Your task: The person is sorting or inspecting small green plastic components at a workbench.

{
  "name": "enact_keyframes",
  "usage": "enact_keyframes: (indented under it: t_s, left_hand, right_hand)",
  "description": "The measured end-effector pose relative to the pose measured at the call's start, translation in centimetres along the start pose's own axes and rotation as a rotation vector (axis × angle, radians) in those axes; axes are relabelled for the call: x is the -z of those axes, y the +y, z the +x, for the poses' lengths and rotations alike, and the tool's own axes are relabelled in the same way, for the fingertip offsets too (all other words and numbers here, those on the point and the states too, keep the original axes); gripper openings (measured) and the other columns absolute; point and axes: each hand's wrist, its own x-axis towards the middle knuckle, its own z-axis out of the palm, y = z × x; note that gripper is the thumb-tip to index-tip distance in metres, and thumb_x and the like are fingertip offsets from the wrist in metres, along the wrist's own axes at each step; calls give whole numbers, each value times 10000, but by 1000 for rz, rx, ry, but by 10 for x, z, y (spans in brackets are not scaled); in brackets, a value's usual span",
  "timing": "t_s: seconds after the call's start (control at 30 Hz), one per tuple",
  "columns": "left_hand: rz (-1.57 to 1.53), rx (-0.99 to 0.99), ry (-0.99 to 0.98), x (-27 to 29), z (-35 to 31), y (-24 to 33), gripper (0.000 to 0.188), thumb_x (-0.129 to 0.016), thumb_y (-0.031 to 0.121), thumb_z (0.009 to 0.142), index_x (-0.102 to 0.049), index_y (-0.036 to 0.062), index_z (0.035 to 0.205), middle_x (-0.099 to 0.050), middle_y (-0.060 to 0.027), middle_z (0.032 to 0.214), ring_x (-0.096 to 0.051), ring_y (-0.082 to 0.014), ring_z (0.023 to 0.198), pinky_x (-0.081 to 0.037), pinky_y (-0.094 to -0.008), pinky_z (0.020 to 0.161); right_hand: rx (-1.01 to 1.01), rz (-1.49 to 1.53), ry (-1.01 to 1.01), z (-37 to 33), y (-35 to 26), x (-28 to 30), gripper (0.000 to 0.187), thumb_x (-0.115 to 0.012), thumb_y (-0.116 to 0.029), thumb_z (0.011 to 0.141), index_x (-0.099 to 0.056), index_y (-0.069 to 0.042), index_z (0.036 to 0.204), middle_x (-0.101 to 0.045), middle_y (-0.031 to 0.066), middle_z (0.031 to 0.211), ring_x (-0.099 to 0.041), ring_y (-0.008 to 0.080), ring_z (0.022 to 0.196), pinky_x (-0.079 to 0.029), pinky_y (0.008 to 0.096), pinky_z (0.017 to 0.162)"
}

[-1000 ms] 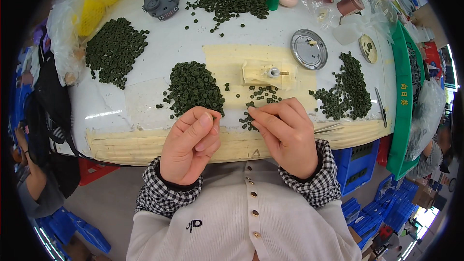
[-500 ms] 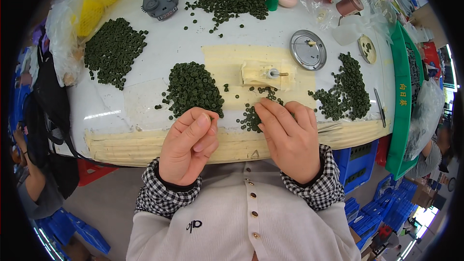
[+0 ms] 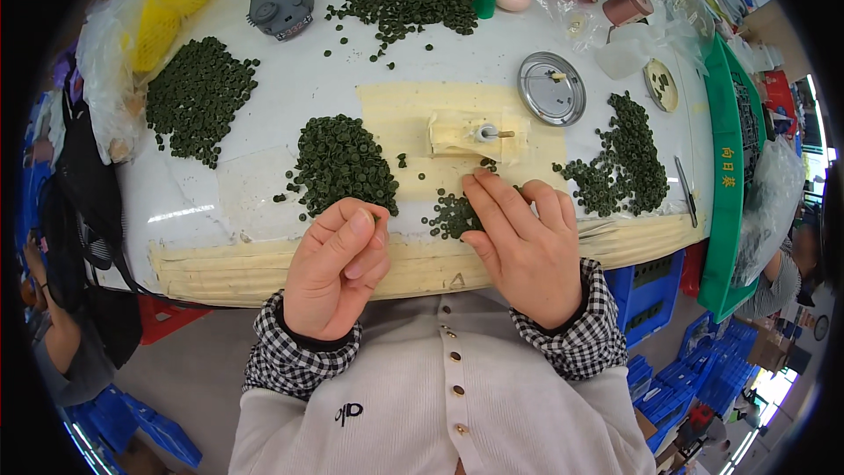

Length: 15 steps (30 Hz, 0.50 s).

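Note:
Thumb and fingertips of my left hand (image 3: pixel 338 268) are pinched together near the front edge; a speck of a small dark green part shows between them, mostly hidden. Just behind it lies a heap of small dark green wheels (image 3: pixel 343 163). My right hand (image 3: pixel 527 242) rests palm down with its fingers stretched out over a loose patch of green wheels (image 3: pixel 454 214), touching some and covering others. Beyond those fingertips stands a block wrapped in cream tape (image 3: pixel 448 134), with a pale metal tube (image 3: pixel 486 133) and a thin brown rod (image 3: pixel 505 134) lying on top.
More green parts lie in heaps at left (image 3: pixel 200 99), far middle (image 3: pixel 409 2) and right (image 3: pixel 629 154). A round metal lid (image 3: pixel 551 106), tweezers (image 3: pixel 686 189) and a long green tray (image 3: pixel 723 211) are on the right. A grey model turret (image 3: pixel 280 7) sits far left.
The whole view has shifted slightly. My right hand's fingers have slid a little farther over the loose wheels, its thumb spreading out. The left hand keeps its pinch.

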Motion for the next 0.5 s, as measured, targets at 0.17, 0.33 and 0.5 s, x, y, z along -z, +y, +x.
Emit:
enact_keyframes:
  t_s: [0.17, 0.33, 0.5]
  left_hand:
    - [2, -4, -2, 0, 0, 0, 173, -494, 220, 999, -520, 62, 935, -457, 0, 826, -318, -34, 574, -271, -184, 507]
    - [-3, -5, -7, -1, 1, 0, 175, -490, 218, 1000, -516, 60, 929, -456, -3, 825, -315, -35, 573, -269, -184, 507]
    - [-20, -7, 5, 0, -1, 0, 179, -486, 215, 1002, -518, 54, 930, -455, -5, 825, -315, -35, 574, -269, -185, 508]
  right_hand:
    - [-21, 88, -34, -9, 4, 9, 452, -644, -313, 815, -612, -32, 1167, -580, 54, 1196, -493, 234, 932, -397, 345, 801]
    - [5, -5, 20, 6, 4, 2, 472, -633, -336, 821, -600, -45, 1191, -580, 47, 1197, -495, 231, 938, -394, 343, 801]
    - [-59, -30, -33, 3, 5, 4, 481, -610, -361, 836, -592, -48, 1200, -579, 41, 1189, -494, 230, 931, -391, 349, 794]
